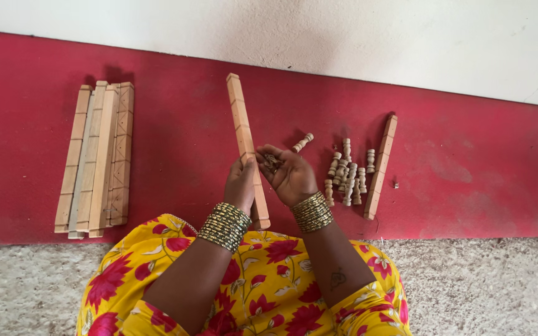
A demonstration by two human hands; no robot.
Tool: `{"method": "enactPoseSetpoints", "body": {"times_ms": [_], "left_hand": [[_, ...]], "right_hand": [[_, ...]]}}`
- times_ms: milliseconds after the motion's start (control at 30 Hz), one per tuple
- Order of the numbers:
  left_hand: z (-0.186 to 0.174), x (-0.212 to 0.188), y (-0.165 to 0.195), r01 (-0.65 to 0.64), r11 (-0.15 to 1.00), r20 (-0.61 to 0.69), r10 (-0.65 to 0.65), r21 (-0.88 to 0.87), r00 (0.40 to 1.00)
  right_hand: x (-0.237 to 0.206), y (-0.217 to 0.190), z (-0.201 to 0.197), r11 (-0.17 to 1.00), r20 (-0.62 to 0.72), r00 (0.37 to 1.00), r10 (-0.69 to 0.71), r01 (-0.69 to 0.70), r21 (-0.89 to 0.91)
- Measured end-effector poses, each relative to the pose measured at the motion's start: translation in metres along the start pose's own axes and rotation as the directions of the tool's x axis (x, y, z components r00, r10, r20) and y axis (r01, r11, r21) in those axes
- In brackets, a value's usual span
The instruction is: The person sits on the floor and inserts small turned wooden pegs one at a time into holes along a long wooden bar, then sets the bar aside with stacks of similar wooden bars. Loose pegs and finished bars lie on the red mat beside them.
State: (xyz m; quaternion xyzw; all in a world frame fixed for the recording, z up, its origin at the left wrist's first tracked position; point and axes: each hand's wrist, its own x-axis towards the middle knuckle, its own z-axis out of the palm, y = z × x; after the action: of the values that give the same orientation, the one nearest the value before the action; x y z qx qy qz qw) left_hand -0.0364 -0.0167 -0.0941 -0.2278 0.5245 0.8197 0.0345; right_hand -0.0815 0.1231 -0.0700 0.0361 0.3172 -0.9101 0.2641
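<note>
Red mat (175, 143), spread along the foot of a pale wall (344, 37); stack of carved wooden bars (98, 158) lying at far left on it, well apart from the hands. Long grooved wooden bar (244, 134), centre, running away from the person, its near part gripped by the left hand (241, 185) closed round it; single shorter wooden bar (381, 167) lying at right. Cluster of small turned wooden pegs (347, 175) just left of that bar, one lone peg (302, 142) farther off; right hand (289, 176) palm up and cupped, fingers apart, holding a few small dark pieces (271, 162) beside the long bar.
</note>
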Motion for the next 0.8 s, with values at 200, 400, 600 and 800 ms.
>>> {"method": "enactPoseSetpoints", "body": {"times_ms": [200,400,600,800], "left_hand": [[0.002,-0.005,0.009,-0.005,1.0,-0.045,0.006,0.025,0.999],[0.002,-0.002,0.001,-0.053,0.999,-0.016,0.052,-0.011,0.998],[0.005,-0.003,-0.003,-0.03,1.0,-0.016,0.03,-0.009,0.999],[0.011,-0.009,0.0,-0.037,0.999,0.028,0.037,0.011,0.999]], "right_hand": [[-0.002,-0.01,0.007,0.999,-0.028,0.999,0.035,-0.035,0.005],[0.004,-0.006,-0.007,0.999,-0.016,0.999,0.04,-0.04,0.009],[0.007,0.0,-0.014,0.995,-0.115,0.993,-0.02,0.008,-0.104],[0.005,-0.003,-0.006,0.998,-0.157,0.986,-0.06,0.06,-0.004]]}}
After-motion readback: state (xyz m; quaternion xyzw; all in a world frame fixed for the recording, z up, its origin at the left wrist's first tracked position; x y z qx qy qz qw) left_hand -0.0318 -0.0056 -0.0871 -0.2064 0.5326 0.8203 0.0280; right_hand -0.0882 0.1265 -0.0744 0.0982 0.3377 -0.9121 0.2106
